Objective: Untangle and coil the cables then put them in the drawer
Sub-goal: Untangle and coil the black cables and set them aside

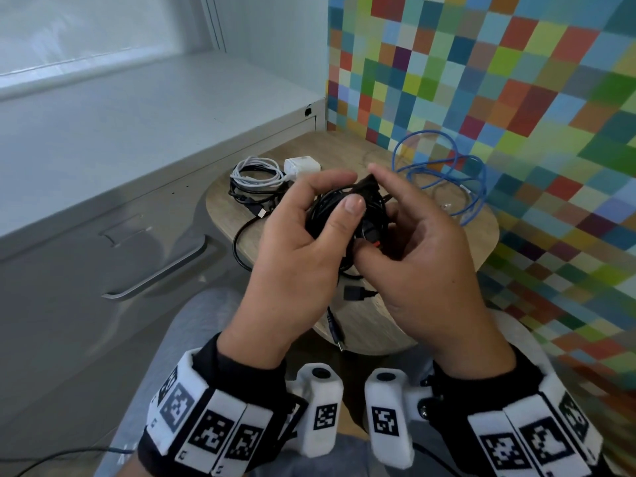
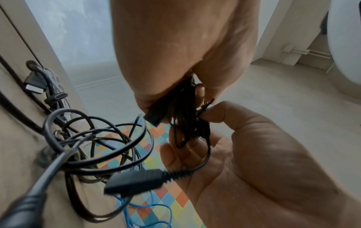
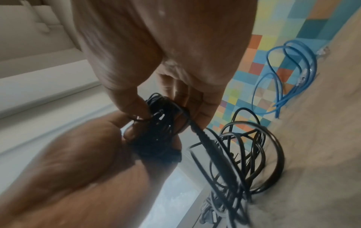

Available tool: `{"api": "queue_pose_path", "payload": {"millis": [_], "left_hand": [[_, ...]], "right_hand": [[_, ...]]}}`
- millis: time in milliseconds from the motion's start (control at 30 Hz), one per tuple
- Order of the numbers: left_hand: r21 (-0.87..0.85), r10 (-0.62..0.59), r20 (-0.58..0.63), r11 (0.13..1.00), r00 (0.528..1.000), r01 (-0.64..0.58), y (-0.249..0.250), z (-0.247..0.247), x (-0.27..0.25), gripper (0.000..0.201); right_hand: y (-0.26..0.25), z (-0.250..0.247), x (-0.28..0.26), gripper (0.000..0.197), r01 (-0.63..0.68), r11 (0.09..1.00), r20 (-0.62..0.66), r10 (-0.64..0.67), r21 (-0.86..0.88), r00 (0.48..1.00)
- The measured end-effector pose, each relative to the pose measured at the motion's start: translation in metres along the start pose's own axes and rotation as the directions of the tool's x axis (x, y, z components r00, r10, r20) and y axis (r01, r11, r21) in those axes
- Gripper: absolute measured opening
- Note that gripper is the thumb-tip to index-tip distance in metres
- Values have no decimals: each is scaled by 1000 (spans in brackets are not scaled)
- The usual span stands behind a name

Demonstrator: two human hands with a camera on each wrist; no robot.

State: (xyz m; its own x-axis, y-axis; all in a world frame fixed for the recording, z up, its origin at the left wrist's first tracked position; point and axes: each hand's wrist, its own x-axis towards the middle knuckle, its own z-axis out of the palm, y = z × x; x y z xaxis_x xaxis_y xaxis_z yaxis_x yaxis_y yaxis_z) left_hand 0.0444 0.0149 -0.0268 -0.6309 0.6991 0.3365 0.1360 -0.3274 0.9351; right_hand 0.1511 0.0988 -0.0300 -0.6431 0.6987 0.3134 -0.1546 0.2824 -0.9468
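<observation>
Both hands hold a small coiled black cable point(image 1: 330, 210) above the round wooden table point(image 1: 430, 304). My left hand point(image 1: 339, 192) grips the bundle, thumb across its front. My right hand point(image 1: 395, 218) pinches it from the right, forefinger on top and thumb below. In the left wrist view the left hand point(image 2: 175, 46) clamps the black bundle point(image 2: 183, 111) while the right hand point(image 2: 254, 154) touches it; a black plug point(image 2: 136, 180) hangs from it. The right wrist view shows the right hand point(image 3: 166, 46), the left hand point(image 3: 78, 169) and the bundle point(image 3: 160, 131).
On the table lie a coiled white cable point(image 1: 256, 175) with a white charger point(image 1: 301, 165), a loose blue cable point(image 1: 447, 170), and a tangled black cable point(image 3: 254, 154). A grey cabinet drawer with a bar handle point(image 1: 161, 273) stands to the left. A chequered wall point(image 1: 516, 98) is on the right.
</observation>
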Motion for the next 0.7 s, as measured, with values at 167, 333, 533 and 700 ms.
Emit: {"api": "queue_pose_path", "payload": {"millis": [167,333,533,700], "left_hand": [[-1,-16,58,1000,998,17,0,-3,0,32],[90,-1,21,996,1000,-1,-6,-7,4,20],[-27,-51,77,998,996,53,-6,-11,2,18],[-217,-169,135,956,976,196,-9,-9,2,16]], "right_hand": [[2,-6,3,44,-10,1000,58,11,-25,998],[8,-14,6,34,-22,999,28,21,26,999],[9,-19,7,33,-31,997,52,27,74,998],[15,-20,8,38,-109,974,78,95,197,992]]}}
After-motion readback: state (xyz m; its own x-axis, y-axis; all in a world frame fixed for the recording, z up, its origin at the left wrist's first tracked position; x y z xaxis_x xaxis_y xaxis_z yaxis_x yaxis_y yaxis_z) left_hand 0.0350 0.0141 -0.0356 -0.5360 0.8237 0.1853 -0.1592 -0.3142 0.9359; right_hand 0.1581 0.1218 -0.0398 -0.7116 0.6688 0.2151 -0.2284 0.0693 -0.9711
